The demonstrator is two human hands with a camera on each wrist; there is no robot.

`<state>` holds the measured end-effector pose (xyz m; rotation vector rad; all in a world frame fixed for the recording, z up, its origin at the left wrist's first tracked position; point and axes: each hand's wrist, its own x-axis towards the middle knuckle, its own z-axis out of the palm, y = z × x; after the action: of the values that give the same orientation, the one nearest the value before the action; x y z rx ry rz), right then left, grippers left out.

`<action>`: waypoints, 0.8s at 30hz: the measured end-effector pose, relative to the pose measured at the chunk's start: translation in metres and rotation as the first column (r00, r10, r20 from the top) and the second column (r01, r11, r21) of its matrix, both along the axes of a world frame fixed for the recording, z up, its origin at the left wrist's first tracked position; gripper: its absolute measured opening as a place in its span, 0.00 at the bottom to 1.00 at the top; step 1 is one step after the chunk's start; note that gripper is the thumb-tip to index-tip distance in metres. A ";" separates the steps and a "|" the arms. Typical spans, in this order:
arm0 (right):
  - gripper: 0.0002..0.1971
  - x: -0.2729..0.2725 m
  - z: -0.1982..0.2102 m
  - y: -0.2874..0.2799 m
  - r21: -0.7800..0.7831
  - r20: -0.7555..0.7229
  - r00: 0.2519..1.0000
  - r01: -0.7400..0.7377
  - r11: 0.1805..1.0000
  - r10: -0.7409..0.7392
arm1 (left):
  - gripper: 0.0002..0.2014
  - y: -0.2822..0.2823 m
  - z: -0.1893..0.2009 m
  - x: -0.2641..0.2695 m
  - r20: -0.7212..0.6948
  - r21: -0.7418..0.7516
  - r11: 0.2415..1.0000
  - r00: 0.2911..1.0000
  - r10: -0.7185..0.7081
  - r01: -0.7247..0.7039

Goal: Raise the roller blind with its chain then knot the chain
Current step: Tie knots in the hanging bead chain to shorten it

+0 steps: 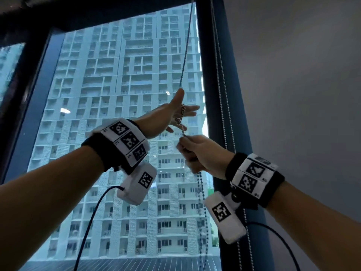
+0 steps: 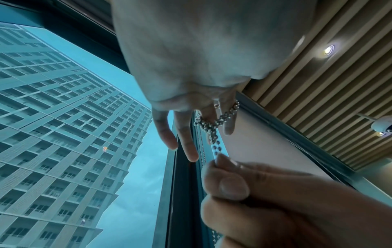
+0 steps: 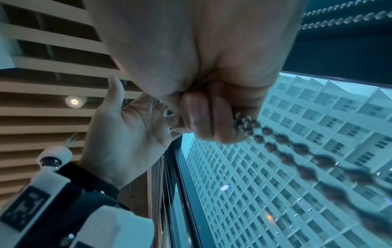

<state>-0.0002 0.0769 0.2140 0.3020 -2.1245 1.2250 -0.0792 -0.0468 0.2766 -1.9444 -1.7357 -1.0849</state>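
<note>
The beaded chain (image 1: pixel 185 55) of the blind hangs taut from the top of the window down to my hands. My left hand (image 1: pixel 175 112) is raised with its fingers straight and spread. A loop of the chain (image 2: pixel 212 124) is wound round two of those fingers (image 2: pixel 228 124). Just below, my right hand (image 1: pixel 193 151) grips the doubled chain in a fist (image 3: pixel 203 117), thumb and forefinger pinching it (image 2: pixel 216 161). The slack chain (image 1: pixel 201 212) hangs from under the fist. The glass is uncovered; the blind itself is out of the head view.
A second bead chain (image 1: pixel 221 98) hangs along the dark window frame (image 1: pixel 207 75), right of my hands. A grey wall (image 1: pixel 293 75) stands beyond it. Overhead is a slatted ceiling (image 2: pixel 318 67) with spotlights and a dome camera (image 2: pixel 384 125). Cables trail from both wrist cameras.
</note>
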 end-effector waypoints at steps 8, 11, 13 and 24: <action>0.10 0.013 0.010 -0.004 -0.187 -0.126 0.987 -0.126 0.974 0.103 | 0.28 0.011 0.000 -0.003 0.258 0.211 0.951 0.925 -0.279 0.228; 0.16 0.011 0.004 -0.001 -0.035 -0.132 0.990 -0.055 0.998 0.050 | 0.17 0.007 0.000 -0.011 0.431 0.259 0.927 0.827 -0.361 0.270; 0.19 0.013 0.001 0.004 0.029 -0.097 0.995 -0.019 0.999 0.022 | 0.12 0.008 -0.001 -0.016 0.501 0.309 0.923 0.785 -0.364 0.230; 0.15 0.024 -0.043 0.029 0.061 0.141 0.990 -0.021 0.998 0.013 | 0.09 0.017 -0.042 -0.010 0.459 0.385 0.922 0.857 -0.234 0.045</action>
<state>0.0236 0.1062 0.1711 0.2682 -2.2887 1.2236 -0.0889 -0.0294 0.2347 -1.6690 -1.4714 -1.9517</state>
